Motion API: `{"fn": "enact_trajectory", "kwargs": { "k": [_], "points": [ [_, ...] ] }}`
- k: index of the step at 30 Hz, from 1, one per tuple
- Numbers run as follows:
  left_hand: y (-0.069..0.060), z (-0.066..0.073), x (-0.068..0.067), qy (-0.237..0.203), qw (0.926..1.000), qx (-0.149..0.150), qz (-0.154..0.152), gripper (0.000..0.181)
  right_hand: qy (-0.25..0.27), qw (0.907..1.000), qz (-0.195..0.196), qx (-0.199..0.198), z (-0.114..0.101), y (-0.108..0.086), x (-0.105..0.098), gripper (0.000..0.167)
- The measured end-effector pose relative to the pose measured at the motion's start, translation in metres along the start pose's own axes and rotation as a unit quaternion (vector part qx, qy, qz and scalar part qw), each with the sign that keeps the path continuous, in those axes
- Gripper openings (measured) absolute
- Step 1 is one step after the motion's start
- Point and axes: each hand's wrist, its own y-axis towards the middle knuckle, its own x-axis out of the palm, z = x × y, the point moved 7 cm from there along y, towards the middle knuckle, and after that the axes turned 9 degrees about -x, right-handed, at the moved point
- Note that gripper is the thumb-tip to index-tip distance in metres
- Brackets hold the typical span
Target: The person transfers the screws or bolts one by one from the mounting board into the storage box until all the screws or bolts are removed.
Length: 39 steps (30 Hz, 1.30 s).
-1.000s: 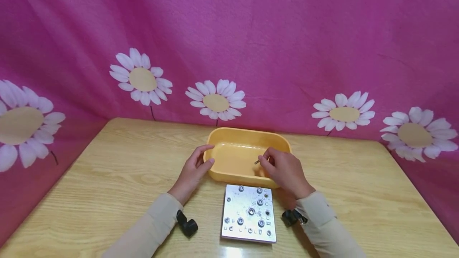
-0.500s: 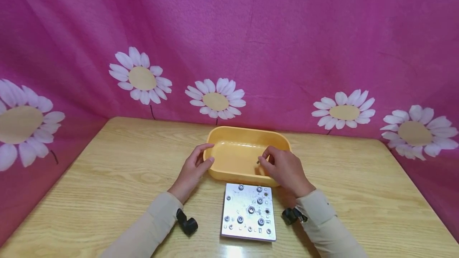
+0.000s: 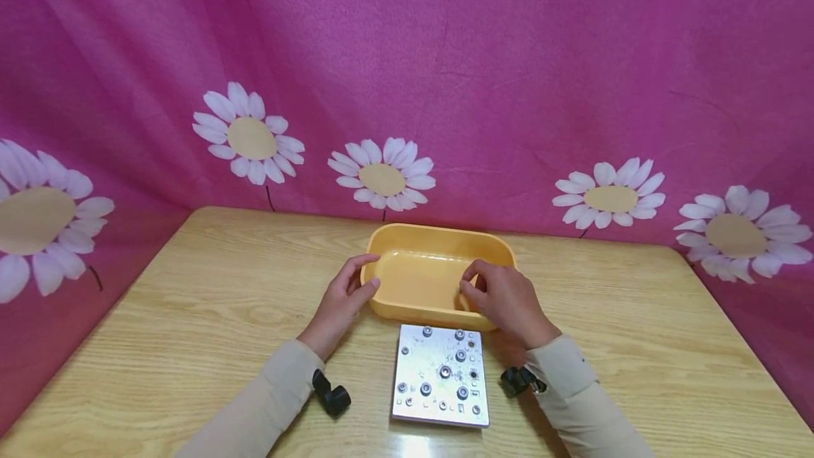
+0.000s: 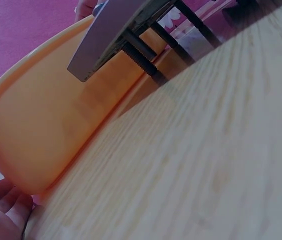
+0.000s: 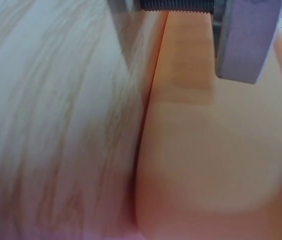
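Note:
A yellow tray (image 3: 413, 281) lies on the table; its long side also shows in the left wrist view (image 4: 46, 120). My left hand (image 3: 340, 309) holds the tray's left end, thumb and forefinger over the rim. Above the tray's right part, my right hand (image 3: 509, 302) pinches a small metal piece (image 3: 461, 291), mostly hidden by the fingertips. Just in front of the tray is a metal plate (image 3: 432, 359) with several socket-head screws in its top. Threaded screw ends (image 4: 140, 59) stick out under the plate in the left wrist view.
The wooden table (image 3: 254, 274) reaches back to a pink cloth (image 3: 483, 90) with white flowers. Black wrist cameras sit at the left wrist (image 3: 332, 396) and the right wrist (image 3: 518, 382), on either side of the plate.
The small metal piece has turned in my right fingertips, and less of it shows now. The left hand, tray and plate keep their places.

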Motion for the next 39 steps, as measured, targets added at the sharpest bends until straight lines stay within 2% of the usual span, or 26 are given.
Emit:
{"fn": "enact_trajectory", "kwargs": {
  "k": [3,11,29,33,39],
  "points": [
    [-0.007,0.007,0.001,-0.001,1.0000,0.006,-0.003,0.041,0.001,1.0000,-0.004,-0.001,0.000,0.000,0.001,0.010],
    [-0.008,0.007,0.000,-0.005,0.9999,0.010,-0.005,0.040,0.006,0.9999,0.008,-0.007,-0.001,0.000,-0.002,0.027],
    [-0.009,0.008,0.000,-0.001,1.0000,0.008,0.000,0.040,0.018,0.9996,0.014,-0.014,-0.001,-0.001,-0.003,0.024],
    [-0.008,0.008,0.001,-0.001,1.0000,0.006,0.001,0.040,0.043,0.9983,0.024,-0.033,0.000,-0.002,-0.007,0.025],
    [-0.008,0.009,0.001,0.001,1.0000,0.005,0.001,0.041,0.128,0.9889,0.046,-0.059,-0.001,-0.005,-0.017,0.024]
  ]
}}
